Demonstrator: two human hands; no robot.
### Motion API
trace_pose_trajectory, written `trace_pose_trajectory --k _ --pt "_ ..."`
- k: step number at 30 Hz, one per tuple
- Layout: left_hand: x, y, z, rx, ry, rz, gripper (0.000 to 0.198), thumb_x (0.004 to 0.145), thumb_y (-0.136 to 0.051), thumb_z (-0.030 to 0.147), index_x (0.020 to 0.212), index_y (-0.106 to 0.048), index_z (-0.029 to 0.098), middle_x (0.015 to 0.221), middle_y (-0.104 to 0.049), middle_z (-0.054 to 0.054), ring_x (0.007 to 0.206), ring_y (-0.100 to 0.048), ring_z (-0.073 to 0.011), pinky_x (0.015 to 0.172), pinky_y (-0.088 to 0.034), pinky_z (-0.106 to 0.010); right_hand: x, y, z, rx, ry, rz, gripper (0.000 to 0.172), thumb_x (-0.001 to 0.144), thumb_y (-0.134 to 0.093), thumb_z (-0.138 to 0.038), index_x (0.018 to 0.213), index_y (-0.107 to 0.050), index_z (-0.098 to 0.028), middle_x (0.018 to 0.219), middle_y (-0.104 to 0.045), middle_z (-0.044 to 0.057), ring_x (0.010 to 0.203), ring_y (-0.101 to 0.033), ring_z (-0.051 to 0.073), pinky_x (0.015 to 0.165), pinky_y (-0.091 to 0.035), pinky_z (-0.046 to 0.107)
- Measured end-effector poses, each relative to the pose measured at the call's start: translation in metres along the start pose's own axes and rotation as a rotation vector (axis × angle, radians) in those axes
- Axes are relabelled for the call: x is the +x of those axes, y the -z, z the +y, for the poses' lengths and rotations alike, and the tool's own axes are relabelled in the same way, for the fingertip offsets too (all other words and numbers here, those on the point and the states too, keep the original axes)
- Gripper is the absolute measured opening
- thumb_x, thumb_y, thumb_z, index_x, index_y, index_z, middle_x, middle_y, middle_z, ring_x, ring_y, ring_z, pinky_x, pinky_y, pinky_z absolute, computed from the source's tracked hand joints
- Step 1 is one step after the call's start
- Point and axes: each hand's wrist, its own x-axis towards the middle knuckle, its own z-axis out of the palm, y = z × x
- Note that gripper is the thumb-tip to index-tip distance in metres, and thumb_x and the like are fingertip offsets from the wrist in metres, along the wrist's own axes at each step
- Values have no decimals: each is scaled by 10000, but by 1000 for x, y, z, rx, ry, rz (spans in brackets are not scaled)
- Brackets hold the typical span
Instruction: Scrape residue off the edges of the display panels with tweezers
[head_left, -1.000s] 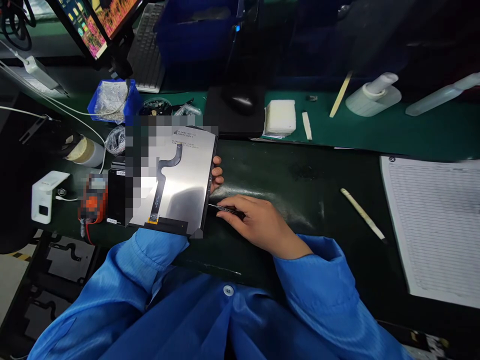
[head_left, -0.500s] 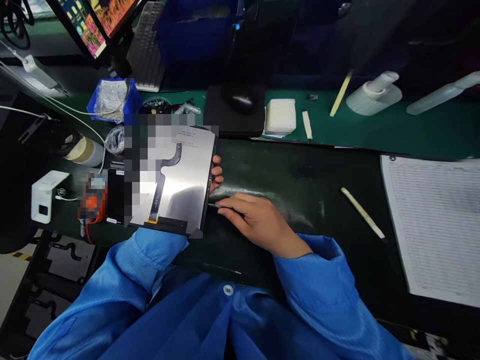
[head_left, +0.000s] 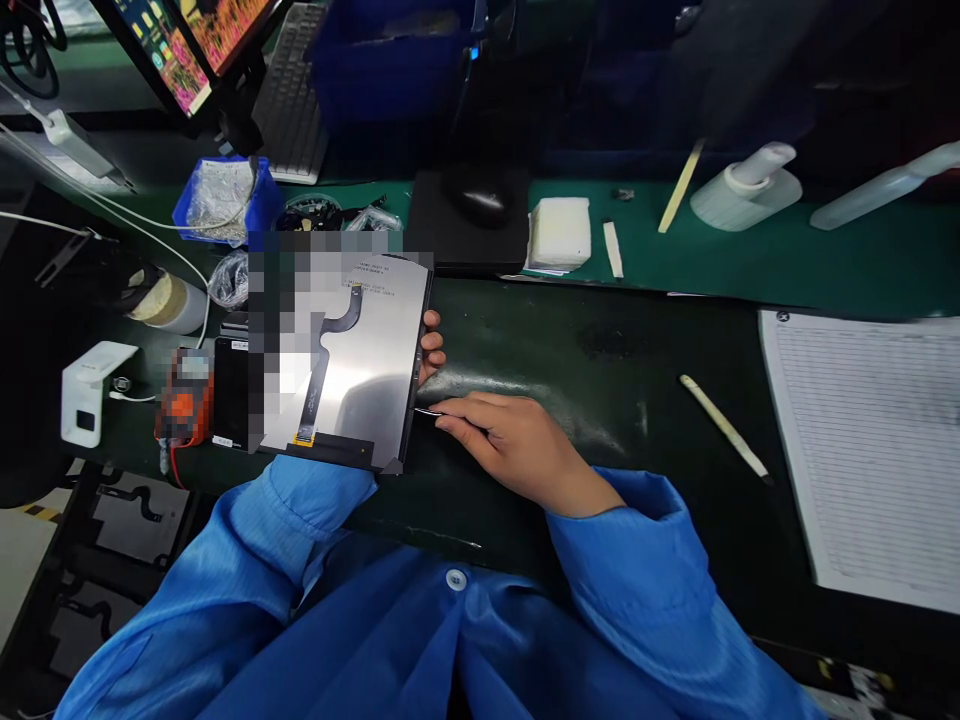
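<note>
A tablet display panel (head_left: 379,370) lies face down on my left hand (head_left: 431,347), its silver back up and a dark ribbon cable (head_left: 315,390) running along it. The fingers of that hand curl round the panel's right edge, while the palm is hidden beneath. My right hand (head_left: 517,445) pinches a thin metal tool (head_left: 426,411) with a narrow tip; its kind cannot be made out. The tip meets the panel's right edge, low down. Pixelation covers the panel's left part.
Left of the panel are a black phone-like device (head_left: 234,395) and an orange multimeter (head_left: 184,400). Behind stand a blue bin (head_left: 262,195), a mouse (head_left: 484,200) and a white pad stack (head_left: 561,232). A pale stick (head_left: 724,428) and a lined notebook (head_left: 877,450) lie to the right.
</note>
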Motion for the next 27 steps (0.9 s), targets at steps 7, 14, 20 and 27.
trace_pose_trajectory --k 7,14,20,27 --pt "-1 1 0 -99 -21 -95 395 993 -356 459 974 -599 148 863 -611 -85 684 -587 -152 653 -527 -264 0 0 0 -14 -42 -7 134 937 -615 -271 1003 -718 -216 914 -766 27 783 -715 178 673 -568 291" --pt "-1 -6 1 -42 26 22 412 993 -343 492 925 -580 162 743 -550 -49 623 -566 -141 601 -496 -241 0 -1 1 2 -25 14 190 968 -565 -311 1047 -714 -223 889 -766 30 771 -716 182 652 -562 291" --pt "-4 -10 0 -53 -7 78 395 989 -346 481 968 -577 162 781 -562 -57 628 -554 -137 622 -493 -249 1 -1 1 -15 7 2 170 971 -561 -285 1005 -716 -224 914 -759 32 773 -705 175 659 -551 283" --pt "-3 -7 -1 -55 -27 20 446 997 -296 497 952 -581 157 772 -564 -63 632 -565 -141 610 -499 -247 0 -2 0 23 -56 -2 166 936 -621 -307 1056 -702 -225 857 -764 19 731 -713 173 617 -551 273"
